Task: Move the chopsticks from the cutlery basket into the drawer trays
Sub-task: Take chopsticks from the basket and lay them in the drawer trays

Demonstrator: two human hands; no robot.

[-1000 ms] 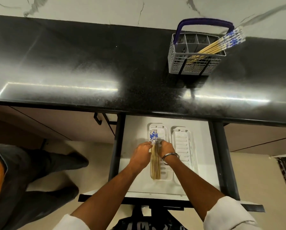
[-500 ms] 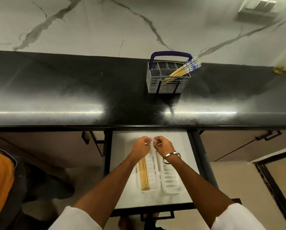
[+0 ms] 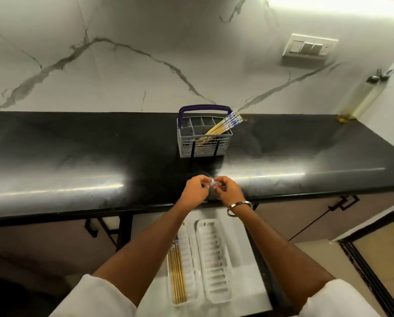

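A: What are the hands doing? Start there.

B: The left hand (image 3: 195, 187) and the right hand (image 3: 228, 189) are raised together over the front edge of the counter (image 3: 77, 156), fingertips nearly touching; the fingers are curled, and neither carries a chopstick; whether they pinch something small between them I cannot tell, since that spot is blurred.

A: And a moment ago?

B: A second ago both hands were down in the drawer (image 3: 239, 248), squaring a bundle in the left tray (image 3: 190, 252); half a second ago they had let go and were just above its far end; now they have come up to counter height, so that load is delivered.

A: Where do the chopsticks sit, then?

B: The placed chopsticks (image 3: 177, 276) lie lengthwise along the left side of the left tray, patterned ends toward the counter; the right tray (image 3: 215, 261) beside it holds nothing that I can see.

A: So the job is finished?

B: No; the remaining chopsticks (image 3: 222, 126) lean in the right-hand compartments of the basket (image 3: 204, 146), their blue-and-white ends poking over its right rim; the basket stands near the back edge of the counter, well beyond the hands.

A: Next, in your judgement?

B: A reach forward to the basket for another bundle; perhaps for the right tray.
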